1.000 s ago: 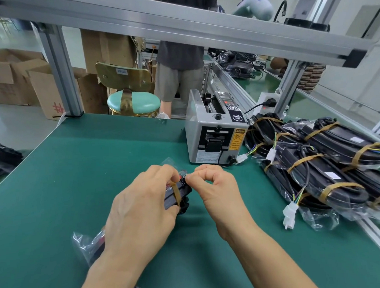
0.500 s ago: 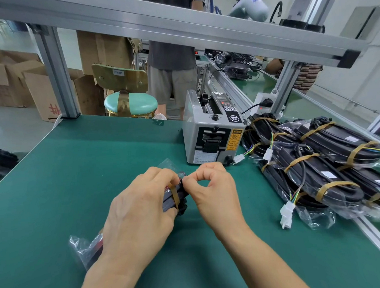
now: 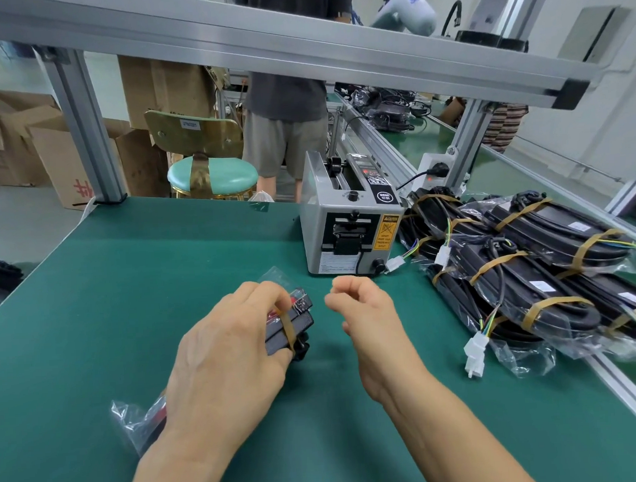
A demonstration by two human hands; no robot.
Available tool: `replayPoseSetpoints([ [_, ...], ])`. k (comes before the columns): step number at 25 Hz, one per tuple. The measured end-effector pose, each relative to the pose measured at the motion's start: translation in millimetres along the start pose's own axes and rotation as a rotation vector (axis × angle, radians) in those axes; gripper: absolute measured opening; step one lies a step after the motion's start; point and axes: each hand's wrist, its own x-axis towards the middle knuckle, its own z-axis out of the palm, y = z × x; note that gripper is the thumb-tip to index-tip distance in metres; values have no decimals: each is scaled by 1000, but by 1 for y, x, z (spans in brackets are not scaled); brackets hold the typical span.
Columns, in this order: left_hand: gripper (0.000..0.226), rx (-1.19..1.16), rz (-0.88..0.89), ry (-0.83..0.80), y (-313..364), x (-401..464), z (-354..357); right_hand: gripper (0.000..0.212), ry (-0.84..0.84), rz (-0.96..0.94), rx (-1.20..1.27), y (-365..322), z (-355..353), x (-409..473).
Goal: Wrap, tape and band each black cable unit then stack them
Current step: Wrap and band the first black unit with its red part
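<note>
Left hand (image 3: 223,360) holds the banded cable unit (image 3: 289,325) near the tape machine (image 3: 349,231), right hand (image 3: 364,312) beside it curled, holding nothing.

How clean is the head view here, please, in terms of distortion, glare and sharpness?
Head view: wide-angle bending bows the aluminium frame beam and table edge; soft glare spots sit on the plastic bags of the banded stack; lighting is even, shadows faint; hands and the cable unit are sharp.

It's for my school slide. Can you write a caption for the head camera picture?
Left hand grips a bagged cable unit with its rubber band on; right hand hovers beside it.
</note>
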Motion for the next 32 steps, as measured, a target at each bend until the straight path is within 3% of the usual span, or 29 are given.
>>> replayPoseSetpoints([
  [5,40,-10,-9,14,2,1,0,19,-223,-125,-13,11,6,-3],
  [11,42,-9,-6,9,5,-3,2,34,-329,-158,-31,9,-8,2],
  [14,42,-6,-31,5,5,-2,3,16,-312,-99,61,7,-4,6],
  [17,42,1,-47,-6,4,-2,1,17,-263,-33,97,15,-2,6],
  [21,41,0,-44,2,3,1,1,3,-275,-125,55,19,-4,2],
  [27,39,-17,-36,-15,4,0,1,30,-407,-122,25,14,-12,6],
  [32,39,-18,-40,6,6,-1,2,14,-393,-68,0,11,-13,9],
])
